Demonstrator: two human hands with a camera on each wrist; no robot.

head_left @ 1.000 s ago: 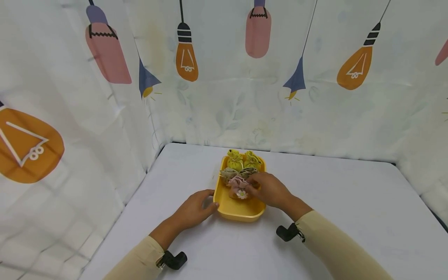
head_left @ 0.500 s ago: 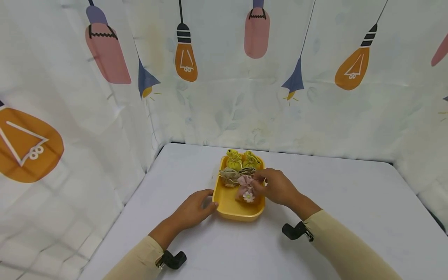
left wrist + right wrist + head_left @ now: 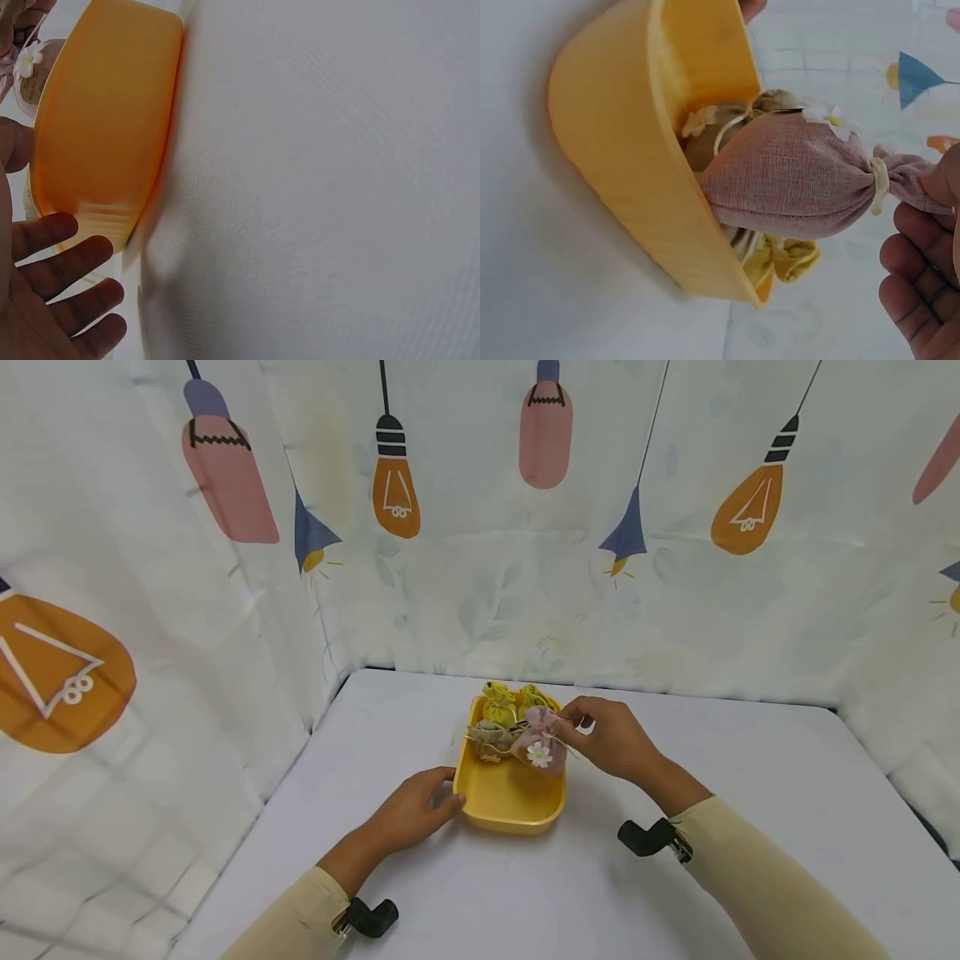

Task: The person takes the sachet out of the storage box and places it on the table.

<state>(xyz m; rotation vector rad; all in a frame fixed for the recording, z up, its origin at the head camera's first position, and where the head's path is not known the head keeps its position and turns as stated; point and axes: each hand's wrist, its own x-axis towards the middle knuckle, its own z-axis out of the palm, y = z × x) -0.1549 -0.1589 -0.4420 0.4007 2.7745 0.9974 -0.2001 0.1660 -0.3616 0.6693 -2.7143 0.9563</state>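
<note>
Pinched at its gathered neck, a pink drawstring pouch (image 3: pixel 555 763) with a white flower hangs from my right hand (image 3: pixel 613 739). In the right wrist view, the pouch (image 3: pixel 795 176) overlaps the rim of a yellow plastic tray (image 3: pixel 622 127), its cord tied below my thumb and fingers. My left hand (image 3: pixel 415 810) stays at the tray's left side. In the left wrist view, its thumb is at the rim and its other fingers spread loosely by the outer wall. Inside the tray sit yellow pouches (image 3: pixel 498 713) at the back and a grey-green pouch (image 3: pixel 491 737) before them.
The tray rests on a white table (image 3: pixel 735 793), near its far edge. A white curtain (image 3: pixel 465 593) printed with lamps and bulbs hangs behind and to the left. Each wrist carries a small black camera mount (image 3: pixel 648 838).
My right hand has lifted the pink pouch from the tray's middle, up and to the right. My left hand and the tray have hardly moved.
</note>
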